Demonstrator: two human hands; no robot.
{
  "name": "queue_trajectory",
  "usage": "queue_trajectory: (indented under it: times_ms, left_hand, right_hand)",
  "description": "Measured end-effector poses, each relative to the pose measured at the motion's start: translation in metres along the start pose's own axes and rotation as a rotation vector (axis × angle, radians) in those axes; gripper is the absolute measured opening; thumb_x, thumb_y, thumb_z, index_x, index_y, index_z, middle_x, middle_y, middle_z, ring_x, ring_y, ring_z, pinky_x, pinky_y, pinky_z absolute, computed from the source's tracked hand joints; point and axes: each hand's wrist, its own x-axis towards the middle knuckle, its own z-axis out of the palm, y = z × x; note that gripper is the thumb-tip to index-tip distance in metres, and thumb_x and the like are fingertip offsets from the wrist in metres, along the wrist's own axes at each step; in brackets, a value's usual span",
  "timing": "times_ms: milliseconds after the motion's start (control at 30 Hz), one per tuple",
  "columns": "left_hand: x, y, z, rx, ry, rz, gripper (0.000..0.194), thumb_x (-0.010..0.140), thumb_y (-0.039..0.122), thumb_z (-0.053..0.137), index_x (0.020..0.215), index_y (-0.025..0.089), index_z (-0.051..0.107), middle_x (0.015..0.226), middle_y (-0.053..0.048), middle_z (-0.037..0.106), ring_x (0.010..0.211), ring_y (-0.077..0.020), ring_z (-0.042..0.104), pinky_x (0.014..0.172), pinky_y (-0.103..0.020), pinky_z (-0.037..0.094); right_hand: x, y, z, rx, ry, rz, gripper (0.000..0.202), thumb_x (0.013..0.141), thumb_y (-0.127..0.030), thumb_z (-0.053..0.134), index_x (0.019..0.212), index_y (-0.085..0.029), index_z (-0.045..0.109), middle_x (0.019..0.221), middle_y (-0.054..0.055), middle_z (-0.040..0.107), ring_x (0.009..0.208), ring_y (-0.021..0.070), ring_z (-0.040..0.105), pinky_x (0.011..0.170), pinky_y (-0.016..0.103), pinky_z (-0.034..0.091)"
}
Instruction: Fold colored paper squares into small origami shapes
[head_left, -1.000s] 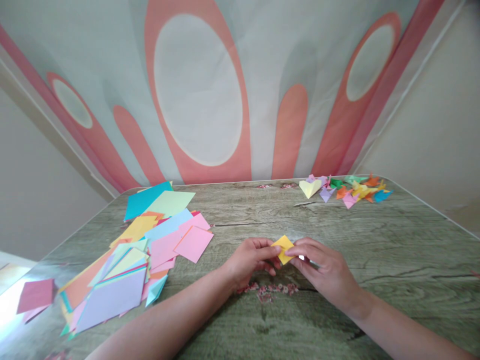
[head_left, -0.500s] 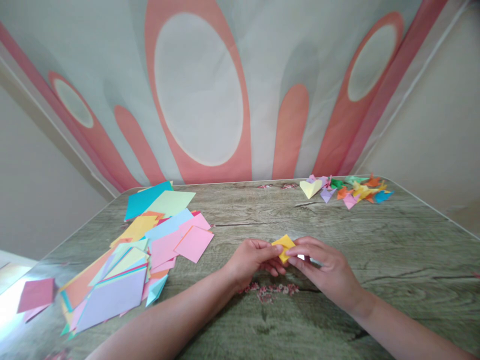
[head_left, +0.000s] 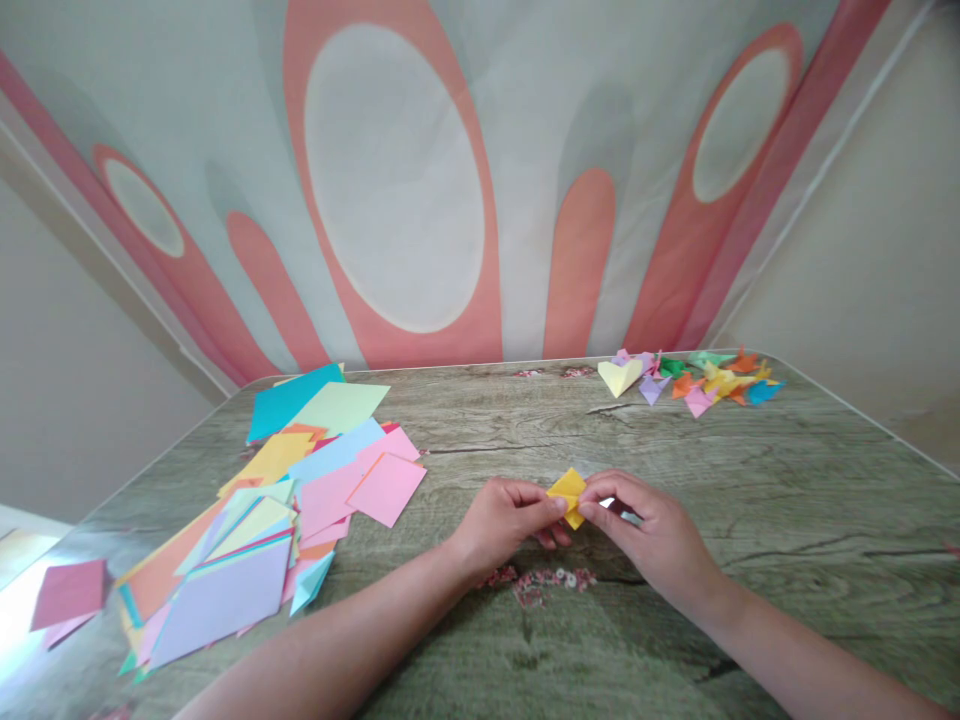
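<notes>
A small yellow folded paper (head_left: 572, 484) is held just above the table between both hands. My left hand (head_left: 510, 520) pinches its left side, thumb on top and the other fingers curled beneath. On the opposite side, my right hand (head_left: 641, 515) grips the right corner between thumb and fingertips. Creases cross the paper's face, and its lower part is partly covered by the thumbs. The underside is hidden.
Loose coloured paper sheets (head_left: 225, 610) lie in an overlapping spread on the left. Several folded paper figures (head_left: 724, 382) are grouped at the back right, beside a pale yellow paper heart (head_left: 620, 377). A patterned backdrop (head_left: 394, 180) hangs behind the wood-look table (head_left: 787, 480).
The right thumb and fingers have shifted slightly on the yellow paper and now pinch its right corner. The left hand stays nearly in place.
</notes>
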Motion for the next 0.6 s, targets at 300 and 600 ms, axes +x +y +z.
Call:
queue_trajectory:
  times_ms: [300,600]
  left_hand:
    - [-0.0007,-0.0015,0.0003,0.132,-0.010,0.056,0.039,0.081,0.047,0.063,0.077,0.009,0.072,0.072,-0.006,0.070,0.060,-0.0113,0.057,0.062,-0.022,0.045]
    - [-0.0020,-0.0006,0.0026,0.378,0.111,0.049,0.042,0.078,0.050,0.063,0.070,0.010,0.070,0.063,-0.002,0.064,0.056,-0.0101,0.049,0.054,-0.020,0.035]
  right_hand:
    - [0.0001,-0.0045,0.0017,0.012,-0.021,0.094,0.013,0.089,-0.031,0.057,0.081,-0.021,0.060,0.081,-0.001,0.062,0.071,0.0134,0.058,0.065,0.023,0.045]
    - [-0.0002,-0.0061,0.0020,-0.014,-0.033,0.095,0.015,0.088,-0.032,0.058,0.079,-0.021,0.061,0.077,-0.002,0.062,0.067,0.0126,0.057,0.064,0.024,0.044]
